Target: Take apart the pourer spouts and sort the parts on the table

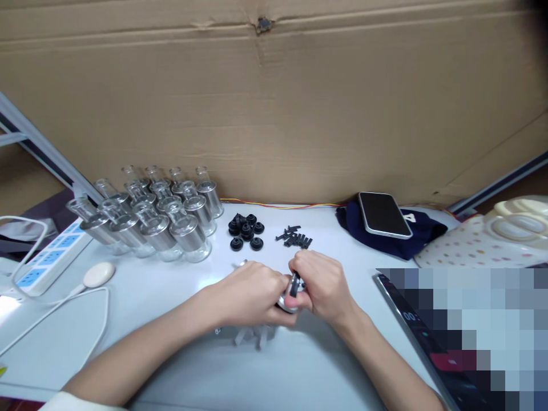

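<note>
At the middle of the table, my left hand (257, 294) is closed around a small round silvery part with a dark rim (287, 303), mostly hidden by the fingers. My right hand (323, 285) meets it from the other side, thumb and fingers pinching a black piece (294, 284) against the silvery part. Whether the black piece is attached cannot be made out. Below my left hand lie some blurred, translucent pieces (250, 337). Just beyond the hands are a heap of round black stoppers (247, 230) and a pile of short black strips (295, 237).
Several glass bottles with metal sleeves (156, 231) stand at the back left, beside a power strip (51, 254) and a white cable puck (99, 275). A phone (384, 215) rests on dark blue cloth (396, 246). A tablet-like device (411, 319) lies right. Cardboard (274, 114) walls the back.
</note>
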